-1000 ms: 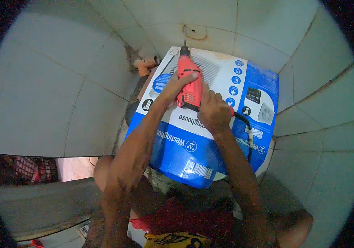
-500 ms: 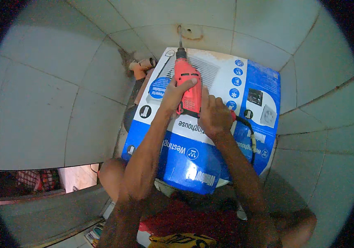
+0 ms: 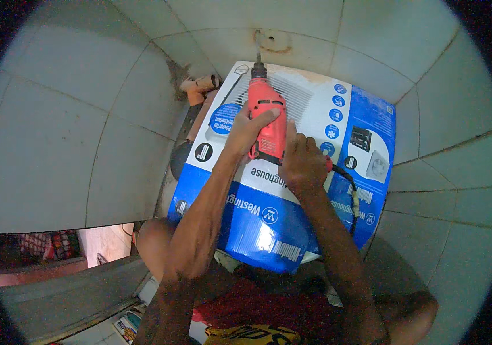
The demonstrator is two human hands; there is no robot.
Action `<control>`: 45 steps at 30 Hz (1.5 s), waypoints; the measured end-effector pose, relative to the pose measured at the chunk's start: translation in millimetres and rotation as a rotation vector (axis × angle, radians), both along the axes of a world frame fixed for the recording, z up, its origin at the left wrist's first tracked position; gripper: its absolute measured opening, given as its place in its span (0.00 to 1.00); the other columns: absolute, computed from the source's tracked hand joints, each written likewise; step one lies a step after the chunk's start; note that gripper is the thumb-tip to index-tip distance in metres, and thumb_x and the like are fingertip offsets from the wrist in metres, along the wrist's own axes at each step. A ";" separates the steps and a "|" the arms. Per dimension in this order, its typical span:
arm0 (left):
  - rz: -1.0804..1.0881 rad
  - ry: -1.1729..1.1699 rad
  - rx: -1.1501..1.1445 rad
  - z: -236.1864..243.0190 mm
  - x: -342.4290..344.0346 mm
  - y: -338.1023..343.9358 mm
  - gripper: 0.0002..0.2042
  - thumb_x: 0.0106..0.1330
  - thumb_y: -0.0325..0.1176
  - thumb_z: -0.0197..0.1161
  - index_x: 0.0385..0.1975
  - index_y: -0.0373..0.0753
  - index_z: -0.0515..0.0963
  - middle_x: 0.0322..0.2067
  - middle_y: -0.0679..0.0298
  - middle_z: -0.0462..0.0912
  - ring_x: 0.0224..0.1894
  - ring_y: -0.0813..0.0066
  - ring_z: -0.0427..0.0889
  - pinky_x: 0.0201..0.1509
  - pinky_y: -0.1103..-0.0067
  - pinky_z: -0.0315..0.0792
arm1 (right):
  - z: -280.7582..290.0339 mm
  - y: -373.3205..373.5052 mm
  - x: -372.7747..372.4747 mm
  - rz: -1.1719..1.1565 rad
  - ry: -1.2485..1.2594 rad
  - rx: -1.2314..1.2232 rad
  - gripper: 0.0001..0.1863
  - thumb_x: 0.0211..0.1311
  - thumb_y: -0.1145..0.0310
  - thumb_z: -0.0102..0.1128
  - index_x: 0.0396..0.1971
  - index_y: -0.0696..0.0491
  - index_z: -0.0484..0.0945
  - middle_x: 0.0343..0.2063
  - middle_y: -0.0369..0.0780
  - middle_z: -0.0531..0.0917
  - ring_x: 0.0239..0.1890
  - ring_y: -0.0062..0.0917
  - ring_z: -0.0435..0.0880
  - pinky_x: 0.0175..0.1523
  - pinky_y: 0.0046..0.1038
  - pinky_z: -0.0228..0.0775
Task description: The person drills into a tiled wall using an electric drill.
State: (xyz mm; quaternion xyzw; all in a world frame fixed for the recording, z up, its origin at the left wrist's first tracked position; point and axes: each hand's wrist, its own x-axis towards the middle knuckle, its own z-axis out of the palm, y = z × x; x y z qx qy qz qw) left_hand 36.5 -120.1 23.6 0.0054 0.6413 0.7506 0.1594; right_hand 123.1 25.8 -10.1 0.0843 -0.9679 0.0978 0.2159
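A red electric drill with a black chuck points away from me, its long bit reaching the far tiled wall beside a small dark hole. My left hand is closed around the left side of the drill's body, thumb on top. On the right, my right hand wraps the handle at the rear; most of the handle is hidden under it. From there a black power cord with a pale taped stretch runs down to the right. Under the drill lies a blue and white cardboard box with fan pictures.
Tiled walls rise on the left, ahead and on the right. An orange-brown pipe fitting sticks out at the far left corner. My bent knees flank the box. At the lower left an opening shows checked cloth.
The view has shifted slightly, so drill, box and walls sit a little differently in it. Both hands keep the same hold, and the bit stays at the wall near the hole.
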 end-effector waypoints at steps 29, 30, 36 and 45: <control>-0.027 -0.080 0.023 2.5 -1.6 3.3 0.27 0.62 0.46 0.71 0.53 0.33 0.73 0.41 0.61 0.82 0.39 0.74 0.83 0.44 0.76 0.79 | 7.2 1.9 -3.2 0.028 -0.008 0.003 0.31 0.58 0.70 0.54 0.62 0.65 0.68 0.35 0.44 0.80 0.34 0.33 0.81 0.32 0.32 0.79; -0.016 -0.073 0.015 1.9 -1.7 4.4 0.27 0.62 0.46 0.71 0.53 0.33 0.73 0.41 0.61 0.82 0.39 0.74 0.83 0.44 0.76 0.79 | 6.9 2.3 -3.5 0.028 -0.009 0.006 0.31 0.58 0.70 0.54 0.62 0.65 0.68 0.35 0.44 0.80 0.34 0.33 0.81 0.32 0.32 0.79; 0.006 -0.076 -0.009 8.8 2.8 6.6 0.26 0.62 0.46 0.71 0.52 0.34 0.73 0.39 0.62 0.82 0.38 0.75 0.83 0.43 0.77 0.79 | 11.2 2.4 -2.4 0.023 -0.024 0.005 0.30 0.58 0.69 0.54 0.62 0.65 0.68 0.33 0.44 0.79 0.35 0.34 0.81 0.33 0.32 0.80; -0.017 -0.046 0.028 -1.4 -3.5 3.0 0.26 0.62 0.46 0.71 0.51 0.34 0.74 0.39 0.63 0.82 0.37 0.76 0.82 0.42 0.78 0.78 | 13.4 3.2 -1.8 0.037 -0.041 0.036 0.31 0.57 0.68 0.56 0.61 0.65 0.68 0.34 0.43 0.79 0.35 0.32 0.81 0.33 0.30 0.80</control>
